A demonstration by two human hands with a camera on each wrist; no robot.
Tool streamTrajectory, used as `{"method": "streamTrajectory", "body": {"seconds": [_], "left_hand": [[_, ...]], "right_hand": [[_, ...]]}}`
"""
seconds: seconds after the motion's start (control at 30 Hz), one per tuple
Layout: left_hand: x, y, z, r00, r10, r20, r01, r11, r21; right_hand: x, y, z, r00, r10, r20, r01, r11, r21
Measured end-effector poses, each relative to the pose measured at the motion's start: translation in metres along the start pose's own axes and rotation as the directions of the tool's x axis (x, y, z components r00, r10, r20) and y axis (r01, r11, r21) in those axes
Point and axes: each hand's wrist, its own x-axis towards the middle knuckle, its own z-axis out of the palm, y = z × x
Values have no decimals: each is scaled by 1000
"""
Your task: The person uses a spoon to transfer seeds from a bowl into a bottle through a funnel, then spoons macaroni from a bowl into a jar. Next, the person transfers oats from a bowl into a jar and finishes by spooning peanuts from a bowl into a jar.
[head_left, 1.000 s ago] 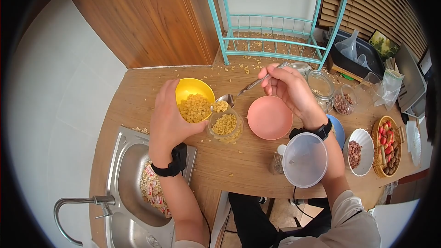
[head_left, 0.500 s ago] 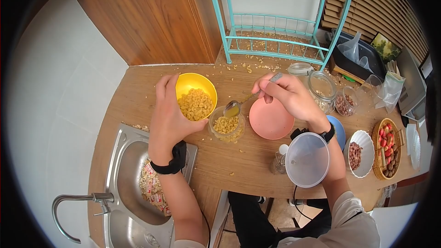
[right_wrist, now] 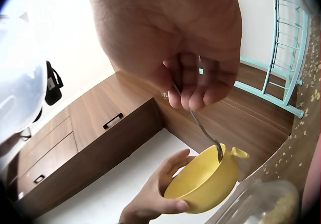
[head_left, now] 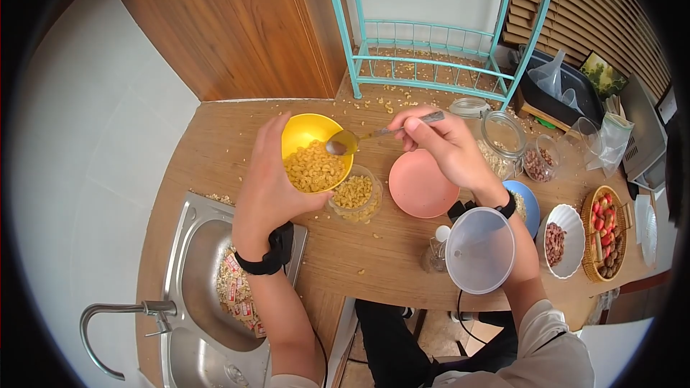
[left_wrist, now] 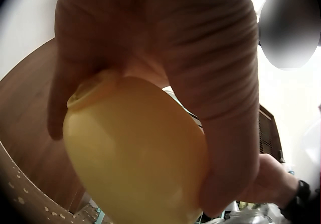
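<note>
Yellow bowl (head_left: 307, 128), spoon (head_left: 370, 134) perhaps touching rim, jar (head_left: 356, 213) and pink bowl (head_left: 424, 185) narrowly apart

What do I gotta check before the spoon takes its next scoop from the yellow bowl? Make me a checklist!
1. Yellow bowl gripped by the left hand: ok.
2. Spoon held by the right hand: ok.
3. Yellow pasta in the bowl to scoop: ok, plenty.
4. Spoon tip touching that pasta: cannot tell.
5. Clear cup standing upright beside the bowl: ok.
6. Counter free of spills: not ok, loose bits lie about.
</note>
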Motion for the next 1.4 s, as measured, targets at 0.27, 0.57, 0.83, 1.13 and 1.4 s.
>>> {"method": "streamTrajectory", "body": {"seconds": [0.27, 0.57, 0.83, 1.13, 1.4], "left_hand": [[2, 8, 1, 994, -29, 101, 34, 998, -48], [1, 6, 9, 995, -18, 99, 22, 999, -35], [2, 7, 10, 996, 10, 94, -8, 1000, -19], [0, 1, 6, 994, -52, 95, 55, 998, -35], [-5, -10, -5, 994, -99, 49, 98, 995, 24]], "right_hand": [[2, 6, -5, 995, 89, 52, -90, 996, 23], [4, 7, -5, 960, 260, 102, -274, 948, 160], [7, 14, -2, 939, 337, 72, -340, 871, 353], [8, 12, -6, 942, 328, 72, -324, 830, 454], [5, 5, -6, 948, 317, 26, -285, 812, 510]]}}
